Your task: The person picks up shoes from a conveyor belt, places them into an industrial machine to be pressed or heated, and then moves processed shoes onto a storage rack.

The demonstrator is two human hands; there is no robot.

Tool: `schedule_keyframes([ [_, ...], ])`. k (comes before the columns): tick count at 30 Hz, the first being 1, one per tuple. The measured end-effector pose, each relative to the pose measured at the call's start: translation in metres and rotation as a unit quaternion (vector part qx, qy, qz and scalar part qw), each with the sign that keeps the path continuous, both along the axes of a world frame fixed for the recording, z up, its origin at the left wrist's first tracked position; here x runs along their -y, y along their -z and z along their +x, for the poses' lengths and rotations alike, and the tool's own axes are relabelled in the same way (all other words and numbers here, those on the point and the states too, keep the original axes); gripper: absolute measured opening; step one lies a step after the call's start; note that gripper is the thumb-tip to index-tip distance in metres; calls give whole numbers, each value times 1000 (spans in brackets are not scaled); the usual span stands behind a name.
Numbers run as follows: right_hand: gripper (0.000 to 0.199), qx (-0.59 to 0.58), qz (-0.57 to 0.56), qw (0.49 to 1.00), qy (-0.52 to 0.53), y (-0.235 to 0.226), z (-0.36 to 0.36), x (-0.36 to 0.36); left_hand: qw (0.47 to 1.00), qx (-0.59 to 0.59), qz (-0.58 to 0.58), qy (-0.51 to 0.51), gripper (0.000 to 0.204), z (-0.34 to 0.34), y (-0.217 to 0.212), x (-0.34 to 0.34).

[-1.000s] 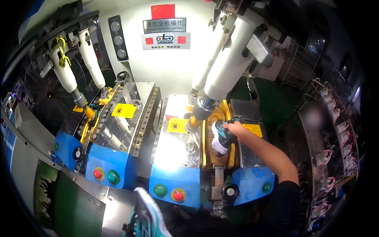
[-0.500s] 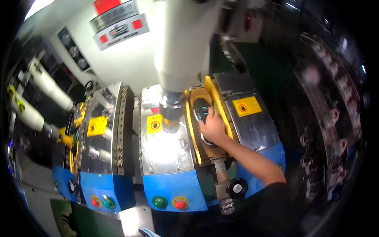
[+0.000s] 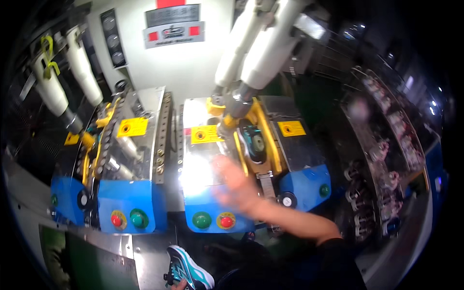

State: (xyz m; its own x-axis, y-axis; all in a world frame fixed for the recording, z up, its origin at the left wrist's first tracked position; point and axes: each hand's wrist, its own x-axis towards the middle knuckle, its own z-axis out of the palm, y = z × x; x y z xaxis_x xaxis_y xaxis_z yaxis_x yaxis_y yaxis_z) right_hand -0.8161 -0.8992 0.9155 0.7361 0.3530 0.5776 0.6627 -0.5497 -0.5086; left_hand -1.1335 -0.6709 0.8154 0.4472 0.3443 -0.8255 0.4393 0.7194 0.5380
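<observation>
While the right hand [image 3: 234,181], too blurred to tell its finger spread, hangs nearer, the black sneaker [image 3: 254,144] lies beyond it rightward – long axis near-to-far, between yellow side bars [image 3: 271,142] – and the left hand [image 3: 180,284] pinches a teal-and-white sneaker [image 3: 189,267].

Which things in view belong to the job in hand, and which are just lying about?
Apparently in the job:
- teal-and-black sneaker between yellow side pads
- second sneaker, in the left hand's grip
- right hand, blurred
- right press station

Apparently aside:
- left press station, no hand at it
- pale shoes, far right
- yellow-green tie
</observation>
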Motion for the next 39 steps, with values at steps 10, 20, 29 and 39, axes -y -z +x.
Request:
schedule_keyframes([
  [10, 38, 17, -33, 986, -165, 68, -57, -102, 996, 14, 88, 7, 54, -26, -59, 9],
  [20, 59, -826, 183, 356, -396, 131, -292, -87, 926, 215, 308, 37, 83, -122, -60, 32],
  [29, 72, -876, 188, 398, -197, 8, -286, -118, 831, 421, 332, 146, 35, -54, -108, -58],
  [39, 44, -764, 554, 248, -218, 3, -367, -161, 910, 385, 63, 141, 24, -30, -132, -104],
])
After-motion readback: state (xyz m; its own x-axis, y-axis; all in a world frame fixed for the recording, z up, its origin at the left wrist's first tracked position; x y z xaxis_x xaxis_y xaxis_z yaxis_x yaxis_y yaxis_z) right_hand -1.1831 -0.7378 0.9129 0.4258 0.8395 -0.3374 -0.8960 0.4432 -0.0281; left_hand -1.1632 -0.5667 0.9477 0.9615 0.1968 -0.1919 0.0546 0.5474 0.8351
